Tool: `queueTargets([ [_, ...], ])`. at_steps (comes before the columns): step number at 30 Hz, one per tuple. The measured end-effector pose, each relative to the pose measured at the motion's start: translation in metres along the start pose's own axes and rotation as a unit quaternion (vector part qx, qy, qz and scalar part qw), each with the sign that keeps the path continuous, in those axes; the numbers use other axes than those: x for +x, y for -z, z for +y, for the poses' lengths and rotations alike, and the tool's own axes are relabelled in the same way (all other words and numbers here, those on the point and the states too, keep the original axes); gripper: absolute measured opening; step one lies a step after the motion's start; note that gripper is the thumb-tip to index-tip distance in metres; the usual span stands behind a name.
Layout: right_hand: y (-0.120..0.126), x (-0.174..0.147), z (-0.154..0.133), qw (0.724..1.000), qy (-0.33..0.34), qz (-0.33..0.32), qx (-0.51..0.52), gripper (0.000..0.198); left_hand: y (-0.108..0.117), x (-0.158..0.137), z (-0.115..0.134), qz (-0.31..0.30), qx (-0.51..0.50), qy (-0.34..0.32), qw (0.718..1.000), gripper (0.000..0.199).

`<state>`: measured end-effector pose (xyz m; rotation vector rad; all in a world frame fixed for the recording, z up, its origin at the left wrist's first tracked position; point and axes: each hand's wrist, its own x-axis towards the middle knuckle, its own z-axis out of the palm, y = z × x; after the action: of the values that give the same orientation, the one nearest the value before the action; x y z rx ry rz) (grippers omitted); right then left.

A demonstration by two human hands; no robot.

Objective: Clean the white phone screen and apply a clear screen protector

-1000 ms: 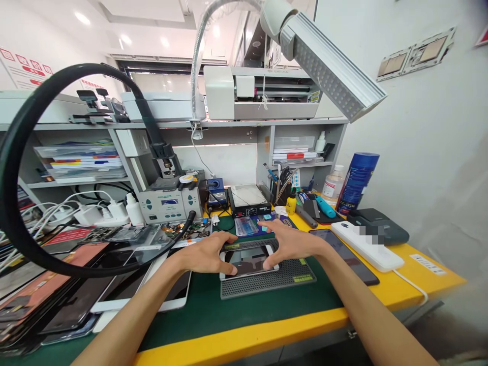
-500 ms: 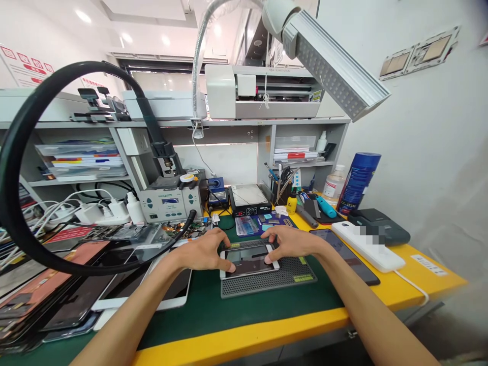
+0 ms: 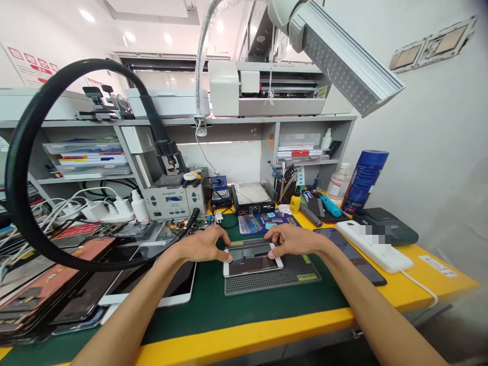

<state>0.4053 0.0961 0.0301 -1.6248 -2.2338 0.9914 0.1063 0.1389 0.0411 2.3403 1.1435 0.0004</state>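
A white-framed phone [image 3: 251, 260] with a dark, glossy screen lies lengthwise from left to right on a grey perforated mat [image 3: 263, 285]. My left hand [image 3: 204, 245] grips its left end, thumb on the front and index finger curled near the far left corner. At the right end, my right hand [image 3: 292, 241] holds it the same way, its thumb pressed on the glass and its fingers bent over the far edge. What the fingertips touch behind that edge is hidden.
White-framed tablets [image 3: 177, 287] and stacked device parts [image 3: 57, 284] crowd the left. Behind stand a rework station [image 3: 170, 202] with a looping black hose [image 3: 19, 203] and a hot plate [image 3: 253, 197]. Right are a dark tablet [image 3: 354, 259], a white power strip [image 3: 371, 246] and a blue can [image 3: 366, 180].
The whole view has shifted slightly to the right. Both hands keep their hold on the phone; my left thumb sits a little closer to its left edge.
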Motion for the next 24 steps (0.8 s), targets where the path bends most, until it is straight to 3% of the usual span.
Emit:
queueTargets([
  [10,-0.0021,0.0021,0.002,1.0,0.011,0.017,0.002,0.049,-0.0003,-0.0012,0.0012,0.009,-0.007,0.007,1.0,0.057],
  [24,-0.0033,0.0037,0.0033,0.999,0.016,0.025,0.014,0.042,0.0009,-0.003,0.0077,0.013,-0.003,0.017,1.0,0.055],
])
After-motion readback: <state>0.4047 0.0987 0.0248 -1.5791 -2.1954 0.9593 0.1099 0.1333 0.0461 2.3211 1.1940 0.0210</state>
